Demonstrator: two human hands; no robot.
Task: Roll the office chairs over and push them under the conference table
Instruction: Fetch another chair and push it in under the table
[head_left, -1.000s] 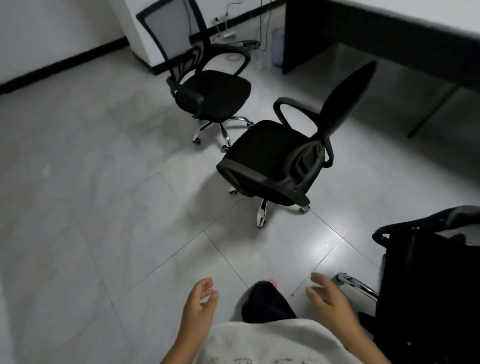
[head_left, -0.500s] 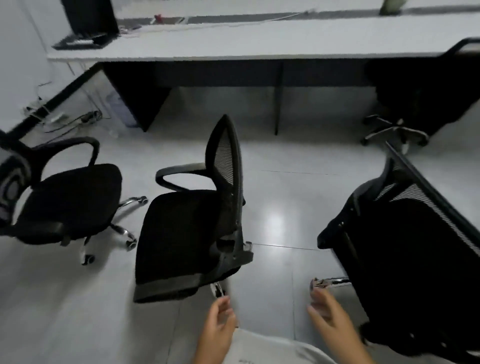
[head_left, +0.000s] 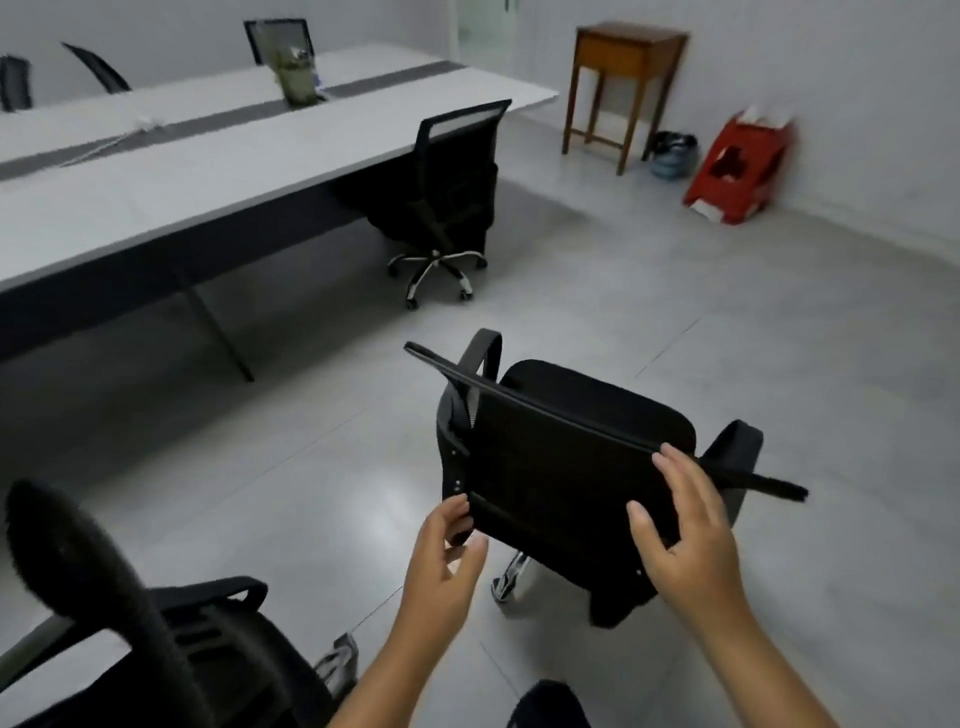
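Grey floor tiles spread out beside the long white conference table (head_left: 218, 156). I see the black mesh-backed office chair (head_left: 571, 467) standing well clear of that table, back toward me; left hand (head_left: 441, 561) pinches its backrest edge, right hand (head_left: 685, 530) lies half-open against the mesh, apparently to steer it tableward.

Grey tiled floor (head_left: 649, 291) carried long white conference table (head_left: 156, 171). One office chair (head_left: 452, 187) stood tucked at table's far end, two more chairs (head_left: 566, 467) (head_left: 130, 649) stood well clear of table. Wooden side table (head_left: 618, 88) and red box (head_left: 737, 166) beyond far end, by wall.
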